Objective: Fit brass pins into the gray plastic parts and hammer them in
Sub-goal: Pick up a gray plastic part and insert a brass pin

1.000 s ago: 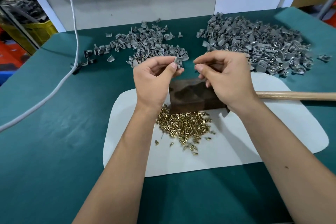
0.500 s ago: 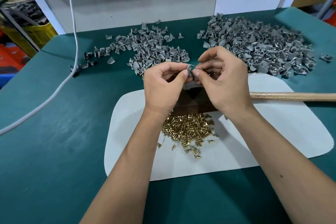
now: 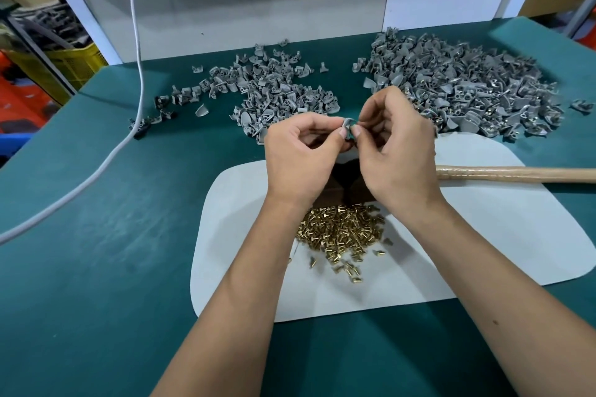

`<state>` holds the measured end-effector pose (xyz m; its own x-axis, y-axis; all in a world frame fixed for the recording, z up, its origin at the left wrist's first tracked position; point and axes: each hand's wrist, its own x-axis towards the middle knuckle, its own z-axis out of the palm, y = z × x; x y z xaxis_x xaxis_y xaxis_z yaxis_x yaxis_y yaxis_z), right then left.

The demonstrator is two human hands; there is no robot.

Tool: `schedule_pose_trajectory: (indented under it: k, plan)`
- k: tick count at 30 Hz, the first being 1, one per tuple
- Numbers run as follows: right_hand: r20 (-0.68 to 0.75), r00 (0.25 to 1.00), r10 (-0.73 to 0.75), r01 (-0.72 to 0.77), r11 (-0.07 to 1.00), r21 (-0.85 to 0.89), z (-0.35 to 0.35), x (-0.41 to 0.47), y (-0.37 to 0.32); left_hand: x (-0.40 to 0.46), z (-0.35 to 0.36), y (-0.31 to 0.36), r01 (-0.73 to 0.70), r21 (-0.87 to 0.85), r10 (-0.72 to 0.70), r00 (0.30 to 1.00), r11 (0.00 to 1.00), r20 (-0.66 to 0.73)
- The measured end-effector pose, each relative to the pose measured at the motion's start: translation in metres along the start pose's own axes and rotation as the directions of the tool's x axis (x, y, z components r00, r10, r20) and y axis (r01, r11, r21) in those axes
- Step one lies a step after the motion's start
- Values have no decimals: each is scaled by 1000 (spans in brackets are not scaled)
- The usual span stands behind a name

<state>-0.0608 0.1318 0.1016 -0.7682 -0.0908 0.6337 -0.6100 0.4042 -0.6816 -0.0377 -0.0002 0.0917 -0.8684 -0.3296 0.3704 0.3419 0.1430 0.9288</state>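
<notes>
My left hand pinches a small gray plastic part between thumb and fingers, held above the table. My right hand meets it from the right, its thumb and forefinger pinched at the same part; any pin in those fingertips is hidden. A heap of brass pins lies on the white mat below my wrists. A dark block sits under my hands, mostly hidden. The hammer's wooden handle lies at the right.
Two heaps of gray plastic parts lie at the back of the green table: a smaller one left of centre, a larger one at the right. A white cable crosses the left side. A white wall panel stands behind.
My hands came together: the right hand moved left to the gray part in my left hand, and both rose slightly away from the block.
</notes>
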Motion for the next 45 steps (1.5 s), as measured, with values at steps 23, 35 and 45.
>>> schedule_pose_trajectory:
  k: [23, 35, 45]
  plan:
    - [97, 995, 12, -16, 999, 35, -11, 8, 6, 2, -5, -1, -25, 25, 21, 990, 999, 137]
    - [110, 994, 13, -24, 995, 98, -13, 8, 4, 2, -7, -2, -62, 99, 49, 991, 993, 128]
    - [121, 992, -40, 36, 999, 31, -13, 7, 9, 0, -5, -2, -228, 256, 198, 970, 939, 140]
